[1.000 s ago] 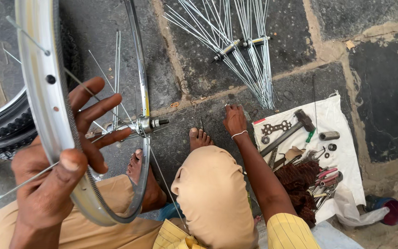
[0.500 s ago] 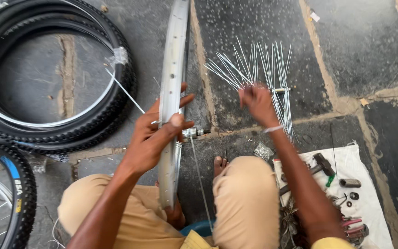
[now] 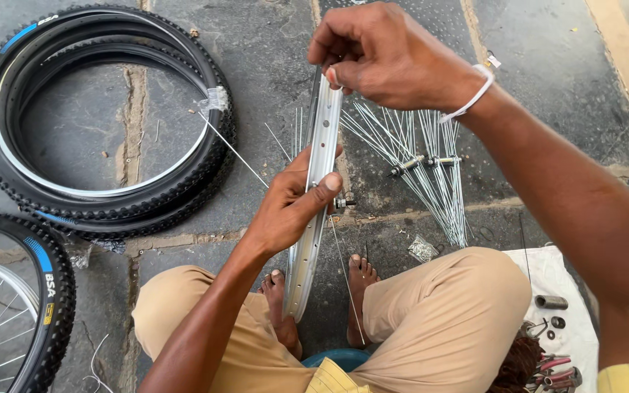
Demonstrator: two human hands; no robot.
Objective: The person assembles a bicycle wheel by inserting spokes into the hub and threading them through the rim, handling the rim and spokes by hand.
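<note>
A silver bicycle rim [image 3: 313,218] stands on edge between my knees, seen almost edge-on. My left hand [image 3: 294,205] grips its middle, thumb across the rim wall, beside the small hub [image 3: 343,202] with thin spokes running from it. My right hand [image 3: 384,54] is raised at the rim's top edge, fingers pinched together on the rim there; whether a small part sits between the fingertips I cannot tell. A white band circles that wrist. Behind the rim, two bundles of loose silver spokes [image 3: 431,175] lie fanned on the stone floor.
Stacked black tyres [image 3: 103,116] with a rim inside lie at the left. A spoked wheel with a black tyre [image 3: 16,306] sits at the bottom left. A white cloth [image 3: 576,291] with small tools and nuts lies at the right. I sit on a low blue stool [image 3: 343,358].
My right hand left the spoke bundle on the floor and rose to the rim's top edge. The view dropped closer to the rim; my left hand kept its grip.
</note>
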